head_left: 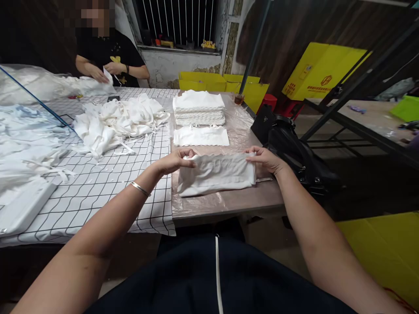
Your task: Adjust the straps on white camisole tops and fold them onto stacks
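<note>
A white cloth piece (216,174) lies folded on the plastic-covered table (229,203) right in front of me. My left hand (175,160) pinches its top left corner and my right hand (265,158) pinches its top right corner. Just beyond it lies a single flat folded white piece (200,136). Behind that stands a neat stack of folded white pieces (199,108). A loose heap of unfolded white cloth (114,122) lies to the left on the checked tablecloth (98,192).
Across the table a person in black (108,54) handles white cloth. A black bag (291,148) sits at the table's right edge, with a small glass (239,99) near the far corner. Clear plastic bags of cloth (26,126) fill the left. Yellow boxes (222,83) stand behind.
</note>
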Demonstrator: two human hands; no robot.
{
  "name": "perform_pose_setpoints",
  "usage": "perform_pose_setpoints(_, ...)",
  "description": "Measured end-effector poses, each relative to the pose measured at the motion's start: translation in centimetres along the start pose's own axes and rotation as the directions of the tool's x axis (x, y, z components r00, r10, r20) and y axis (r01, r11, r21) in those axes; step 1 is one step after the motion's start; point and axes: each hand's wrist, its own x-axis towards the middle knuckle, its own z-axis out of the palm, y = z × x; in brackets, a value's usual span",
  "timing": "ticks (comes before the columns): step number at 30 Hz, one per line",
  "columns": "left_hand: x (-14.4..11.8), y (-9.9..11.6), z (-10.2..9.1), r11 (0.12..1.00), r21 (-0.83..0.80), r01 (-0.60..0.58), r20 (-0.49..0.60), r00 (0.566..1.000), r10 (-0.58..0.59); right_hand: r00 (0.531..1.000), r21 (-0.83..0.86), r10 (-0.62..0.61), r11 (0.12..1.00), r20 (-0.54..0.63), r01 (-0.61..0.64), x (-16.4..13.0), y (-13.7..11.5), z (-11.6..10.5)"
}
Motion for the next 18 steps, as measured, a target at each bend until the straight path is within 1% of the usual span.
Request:
perform_pose_setpoints(1, 0.1, 1.1, -0.2, 0.997, -0.066, -0.033, -0.008, 0.999, 0.033, 0.998, 0.054, -0.06, 0.997, -0.013, 0.061, 0.1, -1.4, -0.2)
perform_pose_setpoints(3, 0.5, 3.6, -0.7, 0.989, -0.114, -0.096, -0.036, 0.995, 0.093, 0.99, 0.089, -0.132, 0.987, -0.04, 0.135, 0.4, -4.5, -0.6)
perform_pose_setpoints(6, 1.4, 7.7, -1.8, 0.985, -0.042, -0.169, -0.095, 0.982, 0.165, 0.971, 0.022, -0.235, 0.971, -0.048, 0.237, 1.2, -9.5, -1.2)
perform_pose_setpoints(8, 1.8, 10.2, -2.9, 0.977, 0.059, -0.207, -0.125, 0.969, 0.213, 0.949, -0.102, -0.314, 0.945, -0.026, 0.31, 1.5, -12.6, -1.7)
perform_pose_setpoints(10, 2.0, 12.3, -4.3, 0.951, 0.199, -0.236, -0.133, 0.955, 0.265, 0.926, -0.238, -0.378, 0.9, -0.01, 0.365, 1.5, -15.4, -2.2)
perform_pose_setpoints(12, 2.1, 13.9, -5.9, 0.897, 0.378, -0.229, -0.14, 0.944, 0.299, 0.924, -0.391, -0.383, 0.848, 0.009, 0.356, 1.2, -17.5, -2.6)
perform_pose_setpoints(14, 2.3, 15.2, -7.5, 0.815, 0.555, -0.168, -0.182, 0.931, 0.316, 0.939, -0.514, -0.342, 0.802, 0.021, 0.304, 1.0, -19.1, -2.6)
perform_pose_setpoints(15, 2.5, 16.0, -8.3, 0.766, 0.631, -0.126, -0.221, 0.917, 0.333, 0.952, -0.567, -0.306, 0.778, 0.031, 0.269, 1.0, -19.6, -2.3)
perform_pose_setpoints(16, 2.7, 16.9, -8.9, 0.716, 0.694, -0.082, -0.271, 0.891, 0.364, 0.962, -0.599, -0.268, 0.764, 0.044, 0.24, 1.2, -19.9, -1.8)
perform_pose_setpoints(17, 3.1, 18.1, -9.5, 0.671, 0.741, -0.028, -0.342, 0.844, 0.413, 0.97, -0.599, -0.237, 0.769, 0.06, 0.225, 1.6, -20.1, -0.9)
perform_pose_setpoints(18, 3.5, 19.4, -10.0, 0.639, 0.769, 0.032, -0.423, 0.774, 0.47, 0.974, -0.58, -0.212, 0.784, 0.085, 0.221, 2.0, -20.1, 0.4)
